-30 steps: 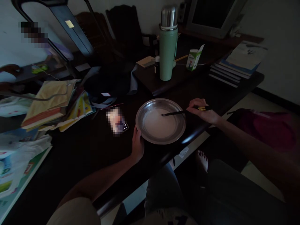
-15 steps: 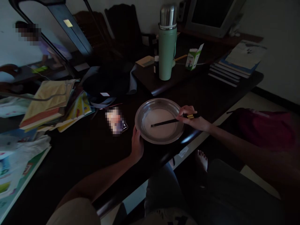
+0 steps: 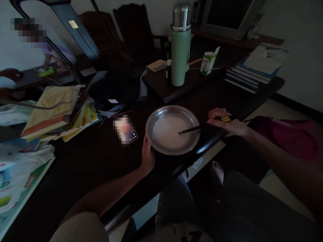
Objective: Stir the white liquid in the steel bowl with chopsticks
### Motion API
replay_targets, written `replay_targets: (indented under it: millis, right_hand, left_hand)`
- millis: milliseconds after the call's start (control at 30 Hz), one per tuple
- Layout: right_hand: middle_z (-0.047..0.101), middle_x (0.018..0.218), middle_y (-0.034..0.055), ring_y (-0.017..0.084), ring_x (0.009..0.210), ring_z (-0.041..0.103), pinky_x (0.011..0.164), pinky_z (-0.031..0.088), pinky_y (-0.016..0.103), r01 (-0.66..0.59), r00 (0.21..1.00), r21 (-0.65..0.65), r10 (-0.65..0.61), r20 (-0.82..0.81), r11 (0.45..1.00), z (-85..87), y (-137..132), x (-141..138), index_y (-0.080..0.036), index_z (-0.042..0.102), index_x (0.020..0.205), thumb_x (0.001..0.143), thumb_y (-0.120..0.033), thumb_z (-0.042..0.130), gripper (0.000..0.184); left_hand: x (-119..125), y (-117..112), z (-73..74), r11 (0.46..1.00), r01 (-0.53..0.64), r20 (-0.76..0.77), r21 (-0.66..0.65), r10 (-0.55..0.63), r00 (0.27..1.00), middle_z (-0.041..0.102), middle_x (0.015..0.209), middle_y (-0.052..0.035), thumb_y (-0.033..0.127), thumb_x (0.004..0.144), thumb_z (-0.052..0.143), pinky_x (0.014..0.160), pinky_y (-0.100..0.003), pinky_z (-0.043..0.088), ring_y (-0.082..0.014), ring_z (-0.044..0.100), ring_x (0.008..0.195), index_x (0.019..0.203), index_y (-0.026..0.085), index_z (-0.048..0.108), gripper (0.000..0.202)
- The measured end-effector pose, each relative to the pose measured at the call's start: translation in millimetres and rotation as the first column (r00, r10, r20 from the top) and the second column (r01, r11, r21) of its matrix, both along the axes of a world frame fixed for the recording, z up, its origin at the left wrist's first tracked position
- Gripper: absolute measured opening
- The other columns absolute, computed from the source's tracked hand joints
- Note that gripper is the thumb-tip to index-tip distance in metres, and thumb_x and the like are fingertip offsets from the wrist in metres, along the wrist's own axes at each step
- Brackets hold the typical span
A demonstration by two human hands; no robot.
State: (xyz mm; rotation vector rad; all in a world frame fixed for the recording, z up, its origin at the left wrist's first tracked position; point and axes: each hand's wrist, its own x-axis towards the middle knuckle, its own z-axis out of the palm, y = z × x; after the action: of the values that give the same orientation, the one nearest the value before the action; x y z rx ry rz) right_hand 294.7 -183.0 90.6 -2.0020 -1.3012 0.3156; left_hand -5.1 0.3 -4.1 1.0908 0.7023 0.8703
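A shallow round metal basin [image 3: 174,151] sits near the table edge. Pale, whitish mixture [image 3: 166,131] covers its bottom. My left hand [image 3: 148,155] grips the basin's near-left rim, thumb at the edge. To the right of the basin, my right hand [image 3: 225,122] is closed around black chopsticks [image 3: 191,129] with gold-banded ends. Their tips reach over the right rim to the mixture; whether they dip into it, I cannot tell.
Left of the basin lies a lit phone [image 3: 124,130]. A green thermos [image 3: 179,57] stands behind it, beside a small dark bottle [image 3: 168,70] and a green-white box [image 3: 208,62]. Books [image 3: 55,101] crowd the left, more books [image 3: 254,72] the right. Another person [image 3: 54,53] leans at far left.
My right hand has moved to the right with the chopsticks, drawing their tips from mid-basin toward the right side. My left hand and the basin stay put.
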Motion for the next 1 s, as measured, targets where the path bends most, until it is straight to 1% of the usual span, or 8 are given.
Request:
replay_targets:
  millis: [133,333,467,600,700,800,900,1000]
  right_hand:
    - [0.067,0.098,0.0067,0.029,0.099,0.058,0.095,0.043,0.052,-0.109,0.993,-0.055,0.105,-0.061,0.993,5.1,2,-24,-0.025,0.064,0.068,0.082,-0.072,0.06,0.049]
    - [0.065,0.108,0.0077,0.033,0.112,0.053,0.094,0.041,0.055,-0.057,0.998,-0.077,0.055,-0.024,0.995,-7.3,35,-55,-0.026,0.068,0.078,0.086,-0.062,0.063,0.038]
    - [0.066,0.107,0.0081,0.034,0.113,0.052,0.091,0.042,0.054,0.066,0.996,-0.005,-0.066,0.062,0.998,-15.9,48,-46,-0.027,0.069,0.081,0.088,-0.056,0.063,0.031]
    - [0.067,0.099,0.0075,0.034,0.11,0.054,0.095,0.04,0.055,0.151,0.986,0.062,-0.155,0.056,0.987,-14.7,39,-17,-0.026,0.066,0.073,0.085,-0.055,0.063,0.032]
    - [0.068,0.095,0.0065,0.031,0.104,0.057,0.099,0.04,0.054,0.104,0.994,0.035,-0.104,0.019,0.994,-7.2,19,1,-0.026,0.063,0.07,0.083,-0.059,0.064,0.036]
    - [0.068,0.093,0.0052,0.029,0.097,0.06,0.099,0.041,0.053,-0.008,0.999,-0.02,0.008,-0.046,1.0,0.7,2,4,-0.026,0.061,0.068,0.081,-0.064,0.065,0.041]
    - [0.068,0.096,0.0051,0.028,0.101,0.059,0.099,0.042,0.052,-0.098,0.991,-0.067,0.091,-0.099,0.993,2.8,-2,-11,-0.026,0.064,0.068,0.082,-0.067,0.064,0.043]
    - [0.067,0.106,0.0055,0.03,0.108,0.056,0.098,0.043,0.053,-0.092,0.991,-0.086,0.083,-0.101,0.992,-2.5,10,-34,-0.027,0.068,0.072,0.081,-0.068,0.065,0.042]
  left_hand:
    - [1,-1,3.5,0.998,0.0,0.012,-0.067,0.001,1.0,0.061,0.146,-0.0052,0.052,0.088,0.065,0.123,-0.045,0.034,-0.0288,0.049,0.142,0.13,0.028,0.065,0.048]
    - [1,-1,4.9,0.997,0.005,0.019,-0.079,-0.003,1.0,0.061,0.145,-0.0045,0.052,0.086,0.067,0.122,-0.044,0.035,-0.0287,0.048,0.143,0.131,0.029,0.064,0.05]
    - [0,-1,4.6,0.998,0.023,0.008,-0.06,-0.022,1.0,0.061,0.145,-0.0054,0.05,0.09,0.063,0.122,-0.045,0.036,-0.0283,0.049,0.143,0.133,0.029,0.063,0.048]
    - [0,-1,5.0,0.998,0.016,0.007,-0.067,-0.016,1.0,0.063,0.143,-0.006,0.05,0.089,0.064,0.121,-0.046,0.037,-0.0289,0.051,0.14,0.133,0.028,0.063,0.049]
    - [0,-1,4.9,0.997,0.012,0.012,-0.071,-0.011,1.0,0.063,0.142,-0.0063,0.052,0.088,0.066,0.12,-0.046,0.038,-0.0294,0.051,0.14,0.133,0.028,0.063,0.051]
    - [0,-1,4.1,0.998,0.012,-0.004,-0.061,-0.012,1.0,0.062,0.144,-0.0061,0.054,0.088,0.065,0.12,-0.046,0.038,-0.0294,0.05,0.141,0.133,0.029,0.063,0.051]
    - [0,-1,3.3,0.997,0.005,-0.007,-0.074,-0.005,1.0,0.062,0.145,-0.006,0.054,0.087,0.066,0.121,-0.046,0.037,-0.0295,0.049,0.142,0.132,0.029,0.063,0.052]
    - [1,-1,3.7,0.997,0.0,0.003,-0.075,0.0,1.0,0.062,0.145,-0.0051,0.052,0.088,0.065,0.121,-0.044,0.037,-0.0283,0.05,0.142,0.133,0.029,0.063,0.05]
